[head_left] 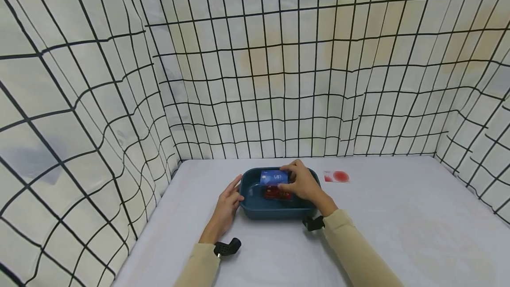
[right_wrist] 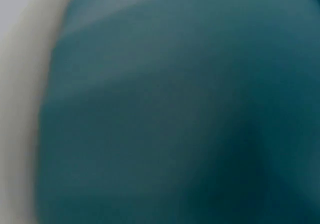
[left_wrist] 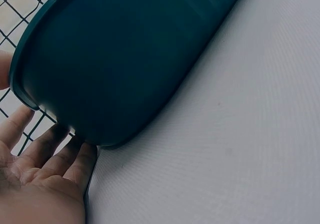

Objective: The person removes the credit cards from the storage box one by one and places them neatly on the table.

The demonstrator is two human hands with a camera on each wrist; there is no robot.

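sleeves (head_left: 360, 251) angled inward; right grip (head_left: 302, 184) pinching blue card (head_left: 273, 177), left grip (head_left: 226, 206) spread against tub (head_left: 271, 213)

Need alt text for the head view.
A person's right hand pinches a blue VIP card at a teal tray with a red card inside; their left hand touches the tray's left end. A white-and-red card lies right of the tray on a white table, black netting behind.

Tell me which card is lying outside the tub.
The pale card with the red circle, on the table right of the tub. The red card is inside the tub; the right hand holds the blue card over it.
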